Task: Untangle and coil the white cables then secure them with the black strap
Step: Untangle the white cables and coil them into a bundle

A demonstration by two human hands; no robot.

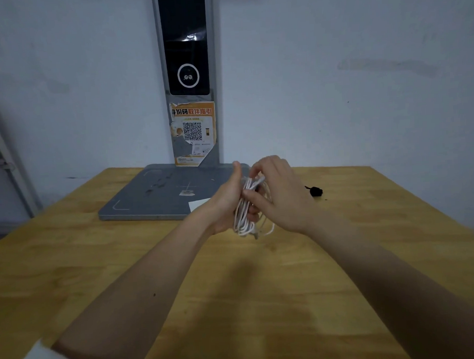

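Note:
A bundle of coiled white cables (244, 215) hangs in the air above the wooden table (180, 276), its loops drooping below both hands. My left hand (226, 204) grips the bundle from the left with the thumb pointing up. From the right, my right hand (278, 193) pinches cable strands near the top of the coil with its fingers curled. The black strap (315, 191) lies on the table to the right of my hands, apart from them.
A grey flat base plate (155, 193) with an upright column (189, 73) stands at the back of the table against the wall. The column carries a dark screen and an orange QR-code sticker (193, 132). A white paper slip (199, 204) lies on the plate.

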